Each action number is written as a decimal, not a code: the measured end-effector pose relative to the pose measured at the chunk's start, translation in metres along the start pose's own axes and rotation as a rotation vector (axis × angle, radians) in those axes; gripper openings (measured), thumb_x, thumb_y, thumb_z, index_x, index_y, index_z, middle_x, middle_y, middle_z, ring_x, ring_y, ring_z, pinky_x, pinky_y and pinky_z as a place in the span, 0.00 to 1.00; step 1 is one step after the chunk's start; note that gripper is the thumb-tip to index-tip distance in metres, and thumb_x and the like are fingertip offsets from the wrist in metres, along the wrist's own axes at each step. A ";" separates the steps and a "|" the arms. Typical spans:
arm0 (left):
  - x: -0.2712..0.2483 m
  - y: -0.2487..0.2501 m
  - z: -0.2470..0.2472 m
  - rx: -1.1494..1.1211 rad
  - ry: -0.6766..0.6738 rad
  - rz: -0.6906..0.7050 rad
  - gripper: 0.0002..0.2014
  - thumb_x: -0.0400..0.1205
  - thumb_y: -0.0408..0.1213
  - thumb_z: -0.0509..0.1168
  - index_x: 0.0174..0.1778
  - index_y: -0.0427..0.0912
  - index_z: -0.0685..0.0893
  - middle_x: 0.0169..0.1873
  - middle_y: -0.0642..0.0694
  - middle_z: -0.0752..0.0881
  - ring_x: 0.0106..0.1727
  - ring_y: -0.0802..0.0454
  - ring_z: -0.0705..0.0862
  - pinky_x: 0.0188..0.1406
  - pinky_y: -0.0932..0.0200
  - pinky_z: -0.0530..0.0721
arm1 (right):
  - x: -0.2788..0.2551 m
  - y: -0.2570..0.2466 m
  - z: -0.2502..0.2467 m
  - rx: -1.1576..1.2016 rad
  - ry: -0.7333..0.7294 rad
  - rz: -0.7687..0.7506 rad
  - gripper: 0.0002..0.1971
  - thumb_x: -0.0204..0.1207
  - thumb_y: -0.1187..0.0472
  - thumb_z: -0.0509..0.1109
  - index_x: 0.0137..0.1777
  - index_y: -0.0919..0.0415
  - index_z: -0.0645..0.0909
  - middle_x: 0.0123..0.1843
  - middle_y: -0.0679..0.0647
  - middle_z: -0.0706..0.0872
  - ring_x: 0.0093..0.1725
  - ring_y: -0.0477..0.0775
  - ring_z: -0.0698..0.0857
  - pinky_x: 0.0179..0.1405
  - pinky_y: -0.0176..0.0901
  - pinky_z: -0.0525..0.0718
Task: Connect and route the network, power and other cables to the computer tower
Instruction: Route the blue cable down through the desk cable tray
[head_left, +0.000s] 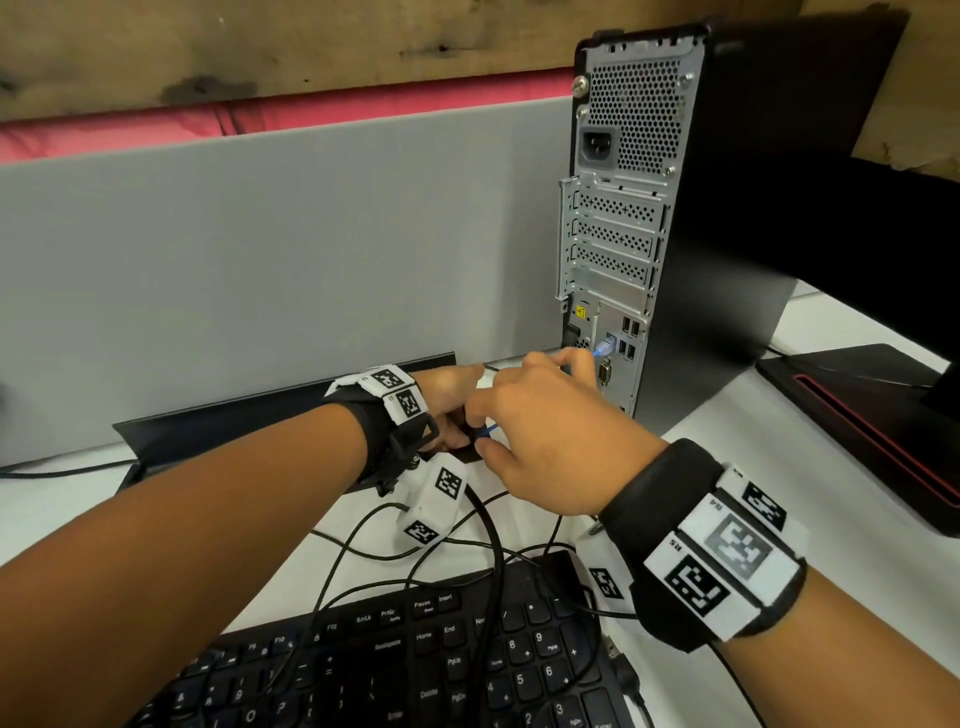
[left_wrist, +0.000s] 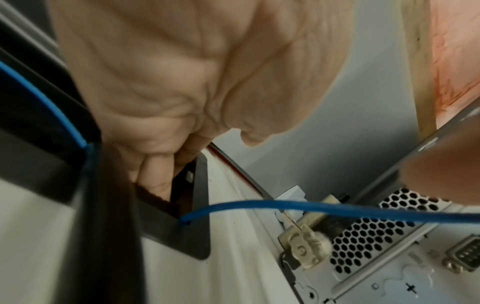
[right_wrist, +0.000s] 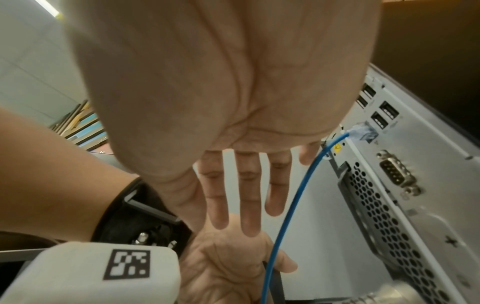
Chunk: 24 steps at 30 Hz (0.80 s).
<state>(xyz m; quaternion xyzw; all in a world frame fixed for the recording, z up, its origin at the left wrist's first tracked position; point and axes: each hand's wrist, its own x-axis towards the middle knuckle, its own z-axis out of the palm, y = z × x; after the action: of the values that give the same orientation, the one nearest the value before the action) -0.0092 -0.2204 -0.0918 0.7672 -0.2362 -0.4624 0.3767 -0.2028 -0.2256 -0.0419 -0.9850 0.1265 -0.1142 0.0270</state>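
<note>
The computer tower (head_left: 649, 218) stands at the back right with its rear panel facing me. A blue network cable (right_wrist: 293, 205) is plugged into a port (head_left: 607, 344) low on that panel. From there it drops into a black cable slot (left_wrist: 197, 205) in the desk. My left hand (head_left: 452, 410) curls its fingers (left_wrist: 155, 164) down into that slot beside the raised black lid (head_left: 285, 410); what they hold is hidden. My right hand (head_left: 535, 405) hovers over the left with straight fingers (right_wrist: 249, 205), holding nothing, close to the cable.
A black keyboard (head_left: 415, 665) lies at the near edge with several thin black cables (head_left: 488, 545) looped over it. A grey partition (head_left: 260, 234) closes the back. A monitor base (head_left: 857, 415) sits right of the tower. The power socket (head_left: 597, 145) is bare.
</note>
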 end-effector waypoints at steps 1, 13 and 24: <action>0.002 -0.001 -0.001 0.026 -0.009 -0.003 0.16 0.90 0.50 0.48 0.42 0.49 0.75 0.39 0.50 0.78 0.37 0.53 0.78 0.39 0.58 0.81 | 0.000 0.000 0.000 0.001 0.000 0.006 0.09 0.85 0.50 0.60 0.54 0.45 0.83 0.50 0.44 0.83 0.57 0.52 0.74 0.72 0.59 0.58; -0.014 0.008 -0.020 0.182 0.171 -0.144 0.39 0.82 0.68 0.45 0.60 0.34 0.83 0.46 0.35 0.92 0.44 0.40 0.93 0.59 0.49 0.85 | 0.001 -0.004 0.001 -0.038 -0.030 0.018 0.11 0.82 0.59 0.62 0.57 0.43 0.82 0.48 0.47 0.80 0.58 0.54 0.71 0.70 0.60 0.59; -0.030 0.000 -0.011 0.768 0.234 -0.037 0.15 0.85 0.30 0.62 0.32 0.42 0.73 0.32 0.48 0.79 0.32 0.54 0.81 0.37 0.61 0.86 | 0.001 -0.002 0.002 -0.032 -0.042 0.043 0.11 0.83 0.59 0.63 0.60 0.43 0.81 0.51 0.49 0.79 0.63 0.57 0.72 0.68 0.59 0.58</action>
<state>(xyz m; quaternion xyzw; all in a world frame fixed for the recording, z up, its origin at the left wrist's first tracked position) -0.0138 -0.1949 -0.0730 0.9038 -0.3335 -0.2565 0.0787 -0.2015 -0.2240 -0.0432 -0.9846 0.1488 -0.0907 0.0166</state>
